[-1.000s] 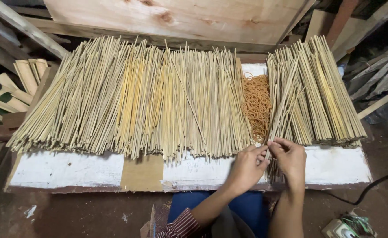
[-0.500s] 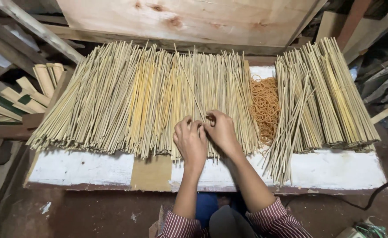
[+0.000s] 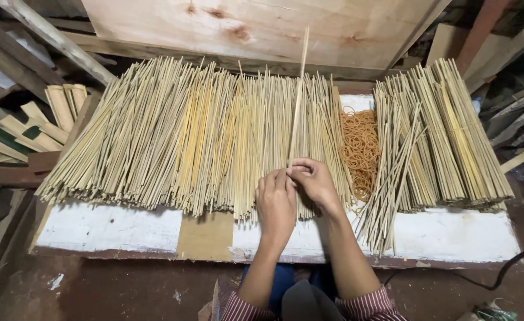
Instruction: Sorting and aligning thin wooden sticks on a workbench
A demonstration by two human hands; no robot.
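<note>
One head cam, looks steeply down and forward from above the bench (image 3: pixel 95 229). Close range, arms enter from bottom edge. Sticks (image 3: pixel 184 131) fill mid-frame, plywood (image 3: pixel 262 27) at top.

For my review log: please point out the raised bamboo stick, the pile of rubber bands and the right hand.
Raised bamboo stick (image 3: pixel 298 95), head view, middle of its shaft.
Pile of rubber bands (image 3: pixel 360 145), head view, centre of the orange heap.
Right hand (image 3: pixel 314 179), head view, back of the hand.
</note>
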